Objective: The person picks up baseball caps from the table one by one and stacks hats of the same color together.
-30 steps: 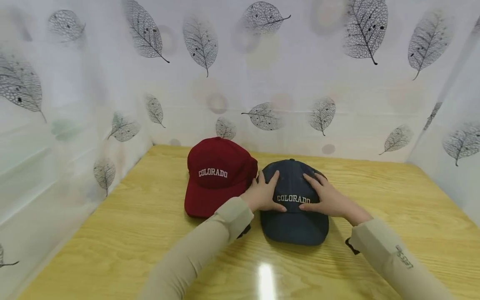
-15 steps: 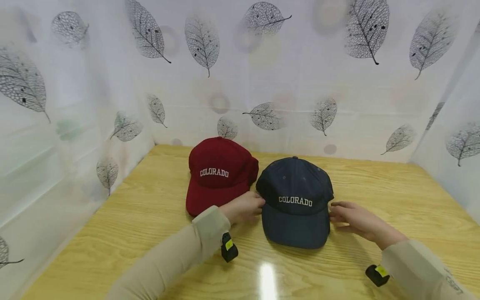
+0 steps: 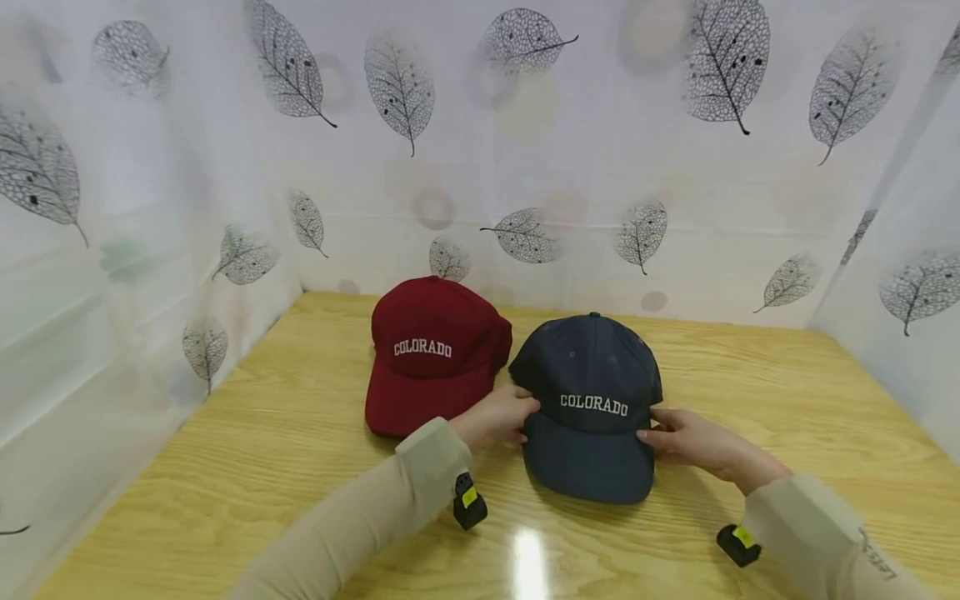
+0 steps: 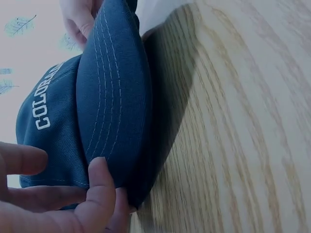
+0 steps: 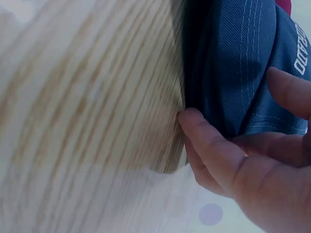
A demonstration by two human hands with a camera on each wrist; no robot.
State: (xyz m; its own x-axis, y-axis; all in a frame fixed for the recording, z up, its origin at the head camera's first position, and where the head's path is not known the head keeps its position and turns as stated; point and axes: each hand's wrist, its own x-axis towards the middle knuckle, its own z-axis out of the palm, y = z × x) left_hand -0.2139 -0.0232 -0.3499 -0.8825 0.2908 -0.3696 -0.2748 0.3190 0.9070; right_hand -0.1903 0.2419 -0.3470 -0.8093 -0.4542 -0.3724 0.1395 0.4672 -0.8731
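A navy baseball cap [image 3: 592, 375] with white COLORADO lettering sits upright on the wooden table, brim facing me. My left hand [image 3: 498, 418] holds its left side where crown and brim meet; in the left wrist view one fingertip [image 4: 99, 167] lies on the brim and another finger is partly under its edge. On the opposite side my right hand [image 3: 701, 446] grips the cap, thumb on the front and fingers at the side and beneath the brim. Left of it rests a red baseball cap [image 3: 435, 354] with the same lettering, its brim partly hidden behind my left hand.
The yellow wooden table [image 3: 285, 467] extends around both caps. A white curtain with leaf prints [image 3: 465, 150] stands along the back and both sides. Black devices hang under both wrists, including the left wrist camera [image 3: 469, 502].
My hands have left the navy cap's crown and moved down to its two sides. Half a second ago they were beside it; now both hold its lower edges. The red cap stays put.
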